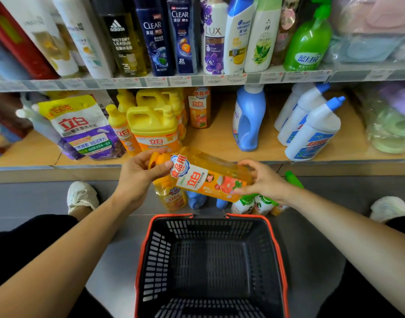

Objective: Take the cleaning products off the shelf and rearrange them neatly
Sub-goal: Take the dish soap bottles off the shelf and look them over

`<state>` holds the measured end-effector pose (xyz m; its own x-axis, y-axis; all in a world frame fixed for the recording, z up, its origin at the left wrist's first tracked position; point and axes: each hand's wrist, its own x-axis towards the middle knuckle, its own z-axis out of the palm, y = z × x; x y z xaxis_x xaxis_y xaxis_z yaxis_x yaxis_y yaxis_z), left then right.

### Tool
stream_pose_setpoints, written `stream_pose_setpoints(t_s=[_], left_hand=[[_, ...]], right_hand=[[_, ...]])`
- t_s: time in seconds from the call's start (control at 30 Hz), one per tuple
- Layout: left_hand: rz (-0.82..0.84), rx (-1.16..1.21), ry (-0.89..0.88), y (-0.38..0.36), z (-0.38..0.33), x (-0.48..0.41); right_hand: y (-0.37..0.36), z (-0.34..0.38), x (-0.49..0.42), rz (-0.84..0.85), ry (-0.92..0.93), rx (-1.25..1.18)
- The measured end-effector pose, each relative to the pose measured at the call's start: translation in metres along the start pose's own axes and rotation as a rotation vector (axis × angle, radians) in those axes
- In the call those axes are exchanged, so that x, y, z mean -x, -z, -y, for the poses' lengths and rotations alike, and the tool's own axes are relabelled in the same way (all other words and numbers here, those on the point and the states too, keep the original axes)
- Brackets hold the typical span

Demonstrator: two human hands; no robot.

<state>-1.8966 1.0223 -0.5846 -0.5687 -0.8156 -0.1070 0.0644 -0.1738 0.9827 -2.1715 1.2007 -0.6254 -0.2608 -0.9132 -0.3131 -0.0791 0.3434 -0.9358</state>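
Head view.

- Counts: one orange bottle [203,177] in hand, at centre, in the air in front of the lower shelf [215,138] and above one black basket [155,260] at 6 o'clock.
- On the shelf:
  - one twin orange bottle [199,109] upright at 12
  - one blue bottle [248,120] at 1
  - three white bottles [311,131] with blue caps at 2 to 3
  - one purple-and-white pouch [82,129] at 9 to 10
- Yellow jugs [152,127] at 10 to 11: two handles plain, the rest overlapped, so no sure count.
- Floor, just below the hands: one more orange bottle on the floor [171,196], two blue bases [195,200] and green-and-white spray bottles [243,204]. The tops are covered by the held bottle and the number is unclear.
- Price tags on the shelf edge are blurred.
- Held bottle: clear orange, lying sideways, cap toward 9. Its white label has red characters and a grapefruit picture.
- Left hand [137,175] grasps the cap end, thumb on the label.
- Right hand [263,180] grips the base end, fingers curled round it.
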Motion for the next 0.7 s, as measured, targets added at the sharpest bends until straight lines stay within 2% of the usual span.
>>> stream_pose_setpoints(t_s=[0.1,0.27,0.37,0.53,0.7], left_hand=[[-0.007,-0.166,-0.048,-0.002,-0.002,-0.003],[0.065,-0.617,-0.168,-0.025,0.008,-0.005],[0.071,-0.855,-0.227,-0.037,0.021,-0.009],[0.158,-1.088,-0.212,-0.042,0.052,-0.019],[0.316,-1.147,-0.099,-0.054,0.086,-0.025]], right_hand=[[-0.009,-0.015,-0.014,0.058,0.007,0.245],[-0.004,-0.032,-0.029,-0.016,0.089,0.891],[0.009,-0.044,-0.026,0.032,0.034,1.167],[0.015,-0.060,-0.023,0.007,0.010,1.142],[0.015,-0.068,-0.021,-0.067,0.032,1.072]])
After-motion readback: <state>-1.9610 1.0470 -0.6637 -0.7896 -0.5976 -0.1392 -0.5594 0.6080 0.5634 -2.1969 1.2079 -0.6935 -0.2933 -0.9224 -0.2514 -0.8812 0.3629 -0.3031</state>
